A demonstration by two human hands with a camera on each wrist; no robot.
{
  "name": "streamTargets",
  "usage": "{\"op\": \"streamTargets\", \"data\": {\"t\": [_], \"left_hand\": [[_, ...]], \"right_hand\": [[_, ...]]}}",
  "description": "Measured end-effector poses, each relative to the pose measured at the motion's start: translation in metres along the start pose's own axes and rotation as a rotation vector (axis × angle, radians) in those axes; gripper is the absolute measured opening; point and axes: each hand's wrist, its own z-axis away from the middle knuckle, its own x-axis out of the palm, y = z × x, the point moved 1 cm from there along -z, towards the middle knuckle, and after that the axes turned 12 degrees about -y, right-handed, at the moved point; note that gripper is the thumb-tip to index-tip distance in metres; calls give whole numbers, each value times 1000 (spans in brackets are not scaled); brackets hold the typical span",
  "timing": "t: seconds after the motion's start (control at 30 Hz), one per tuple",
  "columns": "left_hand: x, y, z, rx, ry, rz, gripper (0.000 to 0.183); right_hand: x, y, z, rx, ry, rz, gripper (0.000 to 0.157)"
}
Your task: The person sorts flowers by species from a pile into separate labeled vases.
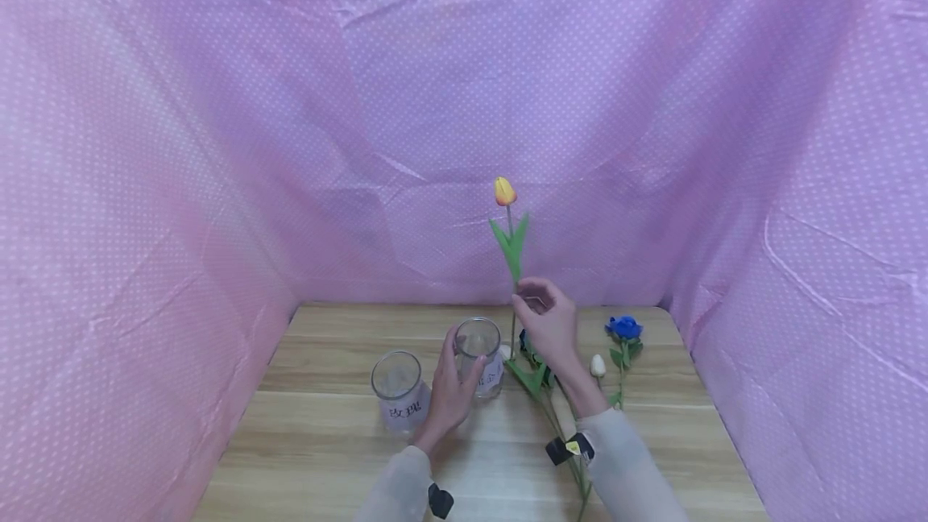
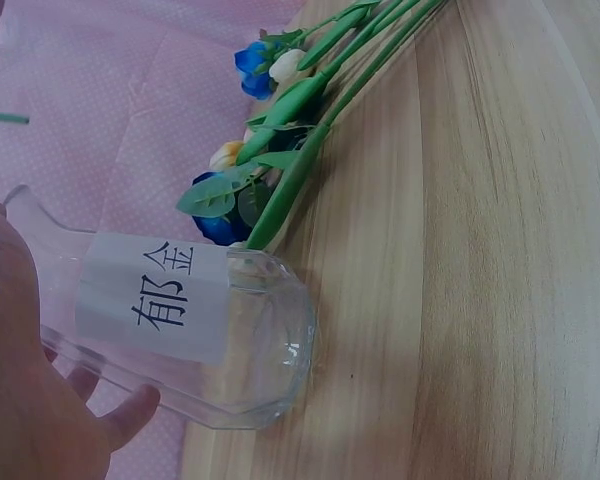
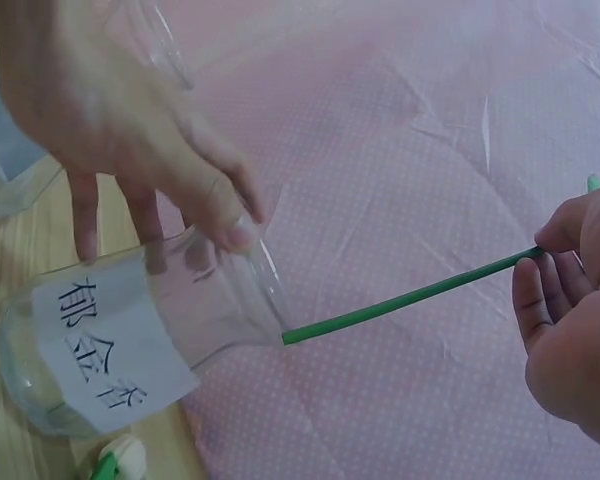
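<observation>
The head view shows the person's left hand (image 1: 451, 395) with its fingers and thumb curled around a clear glass vase (image 1: 478, 341) with a wide round mouth. The right hand (image 1: 548, 325) is raised to the right of the left hand, pinching the thin green plastic stem (image 3: 410, 298) of a yellow artificial tulip with orange-red tinges and long green leaves (image 1: 516, 252). The blossom (image 1: 505, 192) and leaves rise above the right hand; the stem's lower end hangs below it, at the vase rim in the right wrist view, and whether the two touch cannot be told. The held vase is roughly upright and bears a white paper label (image 3: 110, 345) with black handwritten characters.

Just left of the left hand stands a second clear glass vase (image 1: 399, 393), also labelled in black. Beneath the right hand and forearm lie several long green stems (image 1: 551, 413) with a dark blue flower (image 2: 215, 205), partly hidden. Farther right of the right hand are a small white bud (image 1: 598, 366) and a bright blue rose-like flower (image 1: 624, 327). Pale sleeves (image 1: 402, 478) cover both forearms. All this is over a light wood-grain surface (image 1: 290, 441), with pink, white-dotted cloth (image 1: 435, 103) beyond the hands.
</observation>
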Motion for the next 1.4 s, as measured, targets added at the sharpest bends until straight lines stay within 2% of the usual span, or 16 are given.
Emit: {"op": "streamTargets", "data": {"t": [0.37,0.73,0.97,1.2,1.4], "left_hand": [[0,-1,-1,17,3,-5,84],[0,1,1,-19,4,-2,84],[0,1,1,-27,-3,11,83],[1,0,0,-11,7,4,82],[1,0,0,0,11,7,84]], "right_hand": [[15,-9,-19,-24,5,-49,28],[26,5,-27,-19,17,-68,26],[29,20,-22,31,-2,-27,25],[31,38,-10,110,-31,95,23],[37,53,0,159,-26,153,21]]}}
